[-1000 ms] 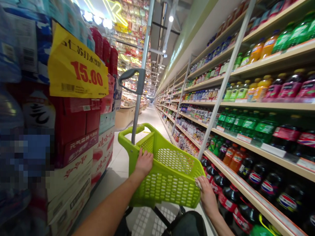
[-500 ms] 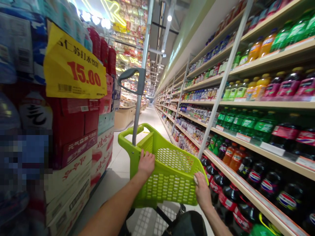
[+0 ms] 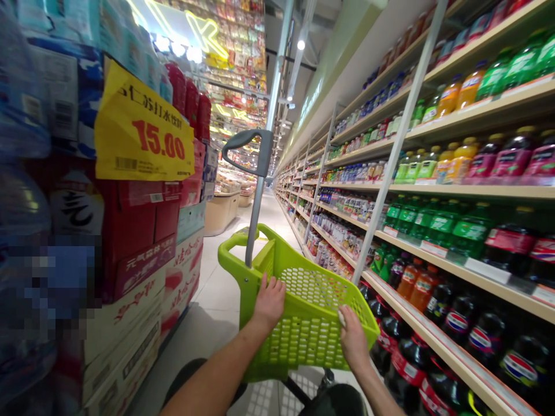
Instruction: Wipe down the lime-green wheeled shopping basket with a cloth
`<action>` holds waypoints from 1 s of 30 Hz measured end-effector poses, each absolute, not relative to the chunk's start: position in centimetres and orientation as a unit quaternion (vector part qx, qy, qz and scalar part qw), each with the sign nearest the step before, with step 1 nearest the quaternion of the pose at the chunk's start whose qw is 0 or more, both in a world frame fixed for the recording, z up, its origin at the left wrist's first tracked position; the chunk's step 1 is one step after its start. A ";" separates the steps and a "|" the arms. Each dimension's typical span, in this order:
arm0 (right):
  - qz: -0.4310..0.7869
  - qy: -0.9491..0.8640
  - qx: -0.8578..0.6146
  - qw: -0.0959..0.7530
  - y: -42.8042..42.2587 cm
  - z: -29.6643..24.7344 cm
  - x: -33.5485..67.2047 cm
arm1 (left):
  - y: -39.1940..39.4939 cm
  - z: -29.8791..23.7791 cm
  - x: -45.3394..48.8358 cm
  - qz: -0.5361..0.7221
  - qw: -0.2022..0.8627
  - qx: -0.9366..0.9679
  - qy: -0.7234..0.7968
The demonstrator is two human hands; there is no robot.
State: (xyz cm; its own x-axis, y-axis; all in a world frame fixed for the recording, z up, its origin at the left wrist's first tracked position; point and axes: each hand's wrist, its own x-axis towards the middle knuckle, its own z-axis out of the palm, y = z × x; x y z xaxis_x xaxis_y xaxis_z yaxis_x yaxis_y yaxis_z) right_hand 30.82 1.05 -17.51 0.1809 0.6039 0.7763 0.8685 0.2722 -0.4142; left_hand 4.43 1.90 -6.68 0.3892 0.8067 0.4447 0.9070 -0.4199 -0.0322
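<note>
A lime-green shopping basket trolley point(image 3: 303, 341) stands close in front of me, with perforated walls. From its far left end rises a metal pole carrying a grey loop handle point(image 3: 249, 151). My left hand point(image 3: 270, 301) is closed over the near rim, left of the middle, with its fingers bent inward. Farther right on the same rim, my right hand point(image 3: 354, 338) grips near the corner; something small and whitish shows at its fingers, too little to name. I see no goods through the part of the basket in view.
Shelves of drink bottles point(image 3: 459, 225) run along the right side, with large dark bottles point(image 3: 405, 352) low down. Stacked drink cartons point(image 3: 139, 242) with a yellow price sign point(image 3: 143, 130) crowd the left. A pale tiled aisle point(image 3: 269, 214) leads ahead.
The trolley has shifted slightly right and down in view, and my left hand has moved with it. My right hand now sits a little farther left from the basket's corner.
</note>
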 end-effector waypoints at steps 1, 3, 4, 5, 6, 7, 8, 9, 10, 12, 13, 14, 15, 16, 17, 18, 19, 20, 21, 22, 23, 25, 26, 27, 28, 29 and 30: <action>-0.122 -0.646 -0.562 0.501 1.2 -16.7 28.9 | 1.9 -6.8 4.5 -0.183 0.138 -0.823 -0.519; -0.097 -0.686 -0.503 0.517 1.3 -14.7 25.0 | 2.0 -6.9 4.5 -0.181 0.142 -0.826 -0.514; -0.090 -0.690 -0.488 0.528 1.3 -13.5 23.4 | 2.0 -6.9 4.5 -0.180 0.144 -0.828 -0.511; -0.086 -0.684 -0.486 0.538 1.2 -12.4 22.4 | 2.0 -6.9 4.5 -0.179 0.146 -0.830 -0.508; -0.085 -0.668 -0.499 0.545 1.0 -11.5 22.0 | 2.0 -6.9 4.4 -0.178 0.147 -0.830 -0.507; -0.087 -0.648 -0.522 0.547 0.9 -10.9 22.1 | 2.0 -6.9 4.3 -0.176 0.146 -0.831 -0.507; -0.090 -0.631 -0.548 0.541 0.8 -10.7 22.6 | 1.9 -6.8 4.3 -0.174 0.145 -0.830 -0.509; -0.095 -0.624 -0.571 0.525 0.8 -10.7 23.4 | 1.9 -6.8 4.2 -0.173 0.143 -0.829 -0.512; -0.104 -0.626 -0.586 0.504 0.8 -11.2 24.3 | 1.8 -6.7 4.2 -0.173 0.142 -0.827 -0.515; -0.133 -0.649 -0.589 0.462 1.1 -12.7 25.4 | 1.8 -6.7 4.3 -0.173 0.143 -0.824 -0.520; -0.151 -0.662 -0.582 0.448 1.4 -13.6 25.5 | 1.7 -6.7 4.3 -0.173 0.144 -0.823 -0.521; -0.168 -0.671 -0.573 0.441 1.7 -14.5 25.3 | 1.7 -6.7 4.4 -0.173 0.147 -0.823 -0.521; -0.180 -0.676 -0.565 0.439 2.0 -15.3 24.9 | 1.8 -6.8 4.4 -0.172 0.149 -0.823 -0.520; -0.186 -0.680 -0.557 0.439 2.3 -15.9 24.5 | 1.8 -6.8 4.4 -0.172 0.151 -0.823 -0.520; -0.184 -0.685 -0.550 0.441 2.6 -16.2 24.2 | 1.9 -6.8 4.3 -0.171 0.151 -0.824 -0.519; -0.174 -0.692 -0.543 0.442 2.8 -16.4 24.2 | 1.9 -6.8 4.2 -0.171 0.149 -0.824 -0.519; -0.158 -0.701 -0.535 0.444 2.9 -16.4 24.4 | 2.0 -6.8 4.0 -0.170 0.145 -0.826 -0.518; -0.139 -0.709 -0.528 0.447 2.9 -16.3 25.0 | 2.1 -6.8 3.8 -0.168 0.141 -0.828 -0.516; -0.121 -0.710 -0.525 0.453 2.7 -16.0 25.9 | 2.1 -6.7 3.6 -0.165 0.136 -0.830 -0.514; -0.107 -0.701 -0.531 0.463 2.4 -15.7 27.0 | 2.2 -6.6 3.4 -0.163 0.130 -0.832 -0.514; -0.099 -0.680 -0.546 0.479 2.0 -15.3 28.0 | 2.2 -6.5 3.3 -0.162 0.122 -0.831 -0.518; -0.086 -0.617 -0.584 0.520 0.8 -14.1 29.3 | 2.1 -6.2 3.6 -0.177 0.088 -0.828 -0.525; -0.072 -0.593 -0.595 0.538 0.2 -13.3 29.4 | 1.9 -6.0 4.0 -0.200 0.059 -0.828 -0.521; -0.048 -0.586 -0.593 0.551 -0.3 -12.4 29.1 | 1.7 -5.9 4.7 -0.234 0.021 -0.829 -0.507; -0.015 -0.595 -0.578 0.559 -0.8 -11.5 28.4 | 1.5 -5.8 5.4 -0.275 -0.031 -0.831 -0.483; 0.021 -0.613 -0.555 0.562 -1.2 -10.5 27.5 | 1.3 -5.8 6.2 -0.318 -0.104 -0.827 -0.452; 0.054 -0.631 -0.530 0.564 -1.5 -9.6 26.4 | 1.1 -5.9 7.1 -0.355 -0.190 -0.813 -0.420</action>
State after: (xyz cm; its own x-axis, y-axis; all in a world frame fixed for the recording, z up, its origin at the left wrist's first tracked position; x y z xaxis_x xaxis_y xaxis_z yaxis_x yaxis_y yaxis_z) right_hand 26.39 -1.49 -9.60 0.1971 0.7302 0.6543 0.6076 0.4328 -0.6660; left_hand 7.08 1.05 -5.88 0.3951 0.8178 0.4184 0.5475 -0.5754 0.6076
